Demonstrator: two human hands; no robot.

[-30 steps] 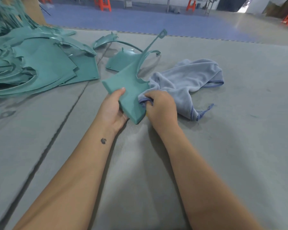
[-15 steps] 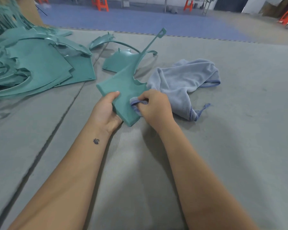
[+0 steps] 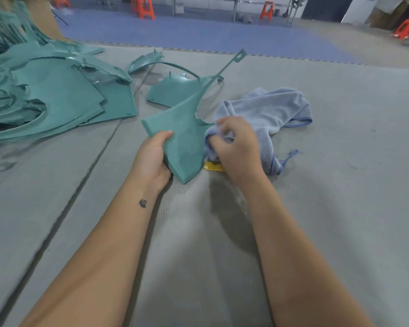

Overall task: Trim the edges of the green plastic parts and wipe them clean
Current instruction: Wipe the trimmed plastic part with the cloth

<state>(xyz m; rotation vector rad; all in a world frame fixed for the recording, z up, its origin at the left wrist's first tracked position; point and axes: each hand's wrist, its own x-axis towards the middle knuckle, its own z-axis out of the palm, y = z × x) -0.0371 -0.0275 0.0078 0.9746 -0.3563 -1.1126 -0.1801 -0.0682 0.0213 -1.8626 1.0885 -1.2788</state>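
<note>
Green plastic part (image 3: 182,135) is held tilted above the grey mat (image 3: 340,208), its broad lower panel between the two hands and its thin slotted arm rising toward the far side. The left hand (image 3: 152,159) is wrapped round the near-left edge of the panel, thumb on the upper face. The right hand (image 3: 236,147) is closed on a bunched fold of the blue cloth (image 3: 269,109), which is pressed against the panel's right edge; the rest of the cloth lies spread on the mat beyond. A yellow object (image 3: 214,166) is partly seen beneath the right hand; what it is cannot be told.

Handling, as judged: the part appears thin-walled, light and fairly stiff across the panel, while the long arm and curved strip look flexible and liable to snap if levered. Hold is best taken on the broad panel near its thick edge, as done now. Cut edges may be sharp, so cloth is best kept between fingers and rim.

More green parts are stacked in a pile (image 3: 45,102) at far left, one loose part (image 3: 175,90) lying behind the held one.
</note>
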